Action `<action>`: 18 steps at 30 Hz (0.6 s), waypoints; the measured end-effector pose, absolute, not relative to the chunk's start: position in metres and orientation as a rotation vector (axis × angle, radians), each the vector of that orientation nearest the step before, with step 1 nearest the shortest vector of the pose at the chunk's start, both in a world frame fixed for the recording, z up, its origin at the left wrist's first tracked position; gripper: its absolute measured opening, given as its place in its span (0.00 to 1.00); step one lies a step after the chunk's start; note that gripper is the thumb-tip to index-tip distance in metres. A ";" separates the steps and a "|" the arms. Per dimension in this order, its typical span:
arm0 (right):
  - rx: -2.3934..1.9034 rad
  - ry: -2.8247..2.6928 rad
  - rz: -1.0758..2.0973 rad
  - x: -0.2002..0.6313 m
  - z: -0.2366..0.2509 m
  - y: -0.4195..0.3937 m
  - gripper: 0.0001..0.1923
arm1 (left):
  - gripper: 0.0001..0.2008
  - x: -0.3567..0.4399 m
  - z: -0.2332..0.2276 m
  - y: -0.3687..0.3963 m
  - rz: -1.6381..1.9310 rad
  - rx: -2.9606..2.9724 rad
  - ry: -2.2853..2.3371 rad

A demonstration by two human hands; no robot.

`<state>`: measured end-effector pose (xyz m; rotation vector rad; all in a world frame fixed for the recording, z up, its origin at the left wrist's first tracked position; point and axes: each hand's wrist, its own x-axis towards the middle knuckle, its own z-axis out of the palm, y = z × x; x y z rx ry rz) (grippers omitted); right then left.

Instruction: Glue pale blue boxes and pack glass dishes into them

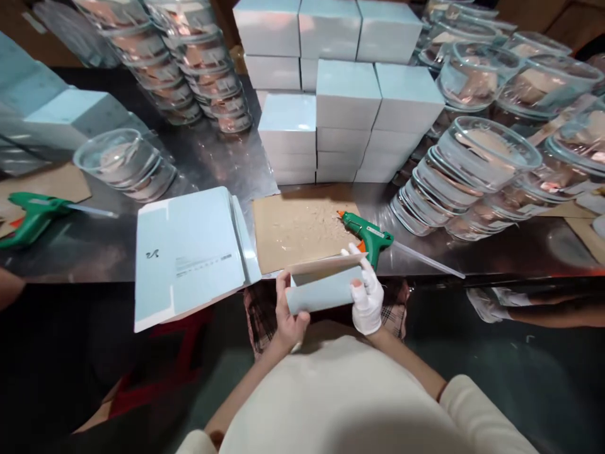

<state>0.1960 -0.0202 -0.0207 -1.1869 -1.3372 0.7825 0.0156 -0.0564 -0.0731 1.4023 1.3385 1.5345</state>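
I hold a partly folded light blue carton [324,289] between both hands, just below the table's front edge. My left hand [287,318], bare, grips its left end. My right hand [367,295], in a white glove, grips its right end. A green hot glue gun [367,234] with an orange tip lies on the table right behind my right hand, beside a brown cardboard mat [297,232] spotted with dried glue. A stack of flat light blue carton blanks [189,252] lies to the left and overhangs the table edge.
Finished light blue boxes [347,101] are stacked behind the mat. Stacks of clear glass bowls [472,170] fill the right side and the far left [189,63]. A second green glue gun [33,214] lies at the left. Another person's gloved hand [491,301] shows at the right.
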 end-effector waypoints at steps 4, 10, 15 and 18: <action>-1.247 -1.187 0.643 0.195 -0.020 -0.016 0.23 | 0.32 0.013 -0.063 -0.054 1.501 1.601 1.280; -1.679 -1.270 0.675 0.258 -0.010 0.012 0.20 | 0.19 -0.022 -0.051 -0.044 1.402 1.742 1.442; -2.121 -1.182 0.887 0.286 -0.004 0.055 0.18 | 0.17 -0.022 -0.048 -0.037 1.444 1.610 1.502; -1.970 -1.046 1.066 0.283 -0.008 0.066 0.15 | 0.17 -0.014 -0.047 -0.033 1.491 1.528 1.500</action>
